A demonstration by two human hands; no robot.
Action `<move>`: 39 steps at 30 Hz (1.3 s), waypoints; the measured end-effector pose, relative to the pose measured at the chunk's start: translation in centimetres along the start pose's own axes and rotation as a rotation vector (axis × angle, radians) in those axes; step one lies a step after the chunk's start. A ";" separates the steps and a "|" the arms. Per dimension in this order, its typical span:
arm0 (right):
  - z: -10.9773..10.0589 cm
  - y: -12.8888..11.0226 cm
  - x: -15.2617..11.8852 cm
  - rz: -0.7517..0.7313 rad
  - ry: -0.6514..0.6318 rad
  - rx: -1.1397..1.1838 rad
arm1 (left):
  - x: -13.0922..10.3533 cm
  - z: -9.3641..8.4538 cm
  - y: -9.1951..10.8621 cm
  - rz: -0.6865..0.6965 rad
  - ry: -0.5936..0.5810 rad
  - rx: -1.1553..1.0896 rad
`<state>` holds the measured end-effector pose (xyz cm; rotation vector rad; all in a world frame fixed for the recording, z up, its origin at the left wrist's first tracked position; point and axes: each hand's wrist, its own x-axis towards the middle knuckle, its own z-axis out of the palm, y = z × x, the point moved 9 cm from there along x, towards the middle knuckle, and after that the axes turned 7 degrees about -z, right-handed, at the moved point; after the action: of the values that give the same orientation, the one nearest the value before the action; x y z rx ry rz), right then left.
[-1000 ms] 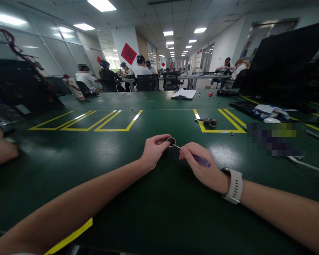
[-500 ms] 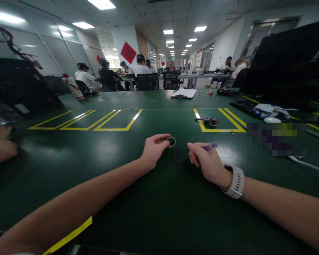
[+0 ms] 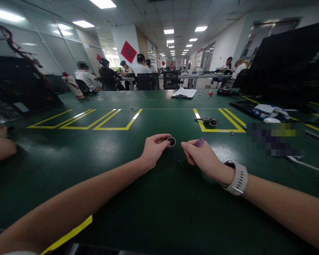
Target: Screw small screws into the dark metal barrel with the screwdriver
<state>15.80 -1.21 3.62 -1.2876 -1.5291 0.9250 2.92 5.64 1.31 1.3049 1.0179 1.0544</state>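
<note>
My left hand is closed on a small round metal ring-like part, its dark opening turned toward me. Just to the right, my right hand grips a small screwdriver by its purple see-through handle. Its thin dark shaft slants down and left, hard to make out against the table. Near the tip lies a tiny dark part; whether the tip touches it I cannot tell. Beyond my right hand, a metal assembly with a round open end rests within a yellow taped outline.
The green table carries yellow tape outlines. A small metal piece lies right of centre. Farther back are a clipboard with paper and a red pen. Gloves lie at right. Another person's hand rests at far left.
My right hand has moved left, closer to the metal ring-like part, and the screwdriver handle has tipped more upright. My left hand stays in place.
</note>
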 end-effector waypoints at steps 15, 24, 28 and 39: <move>3.6 -4.0 -3.7 -0.669 -0.271 -0.596 | -0.6 0.1 0.7 0.002 0.029 -0.040; 3.0 -4.8 -4.5 -0.777 -0.178 -0.607 | -0.7 0.0 0.8 0.006 0.039 -0.041; 2.4 -4.7 -4.1 -0.788 -0.109 -0.572 | -0.8 0.3 1.0 0.042 0.003 0.009; 2.2 -4.9 -3.8 -0.763 -0.095 -0.574 | -1.9 1.3 2.0 0.102 -0.078 0.104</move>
<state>12.36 -5.83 6.84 -0.8816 -2.2219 0.0486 3.68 3.50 3.27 1.4844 0.9663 1.0300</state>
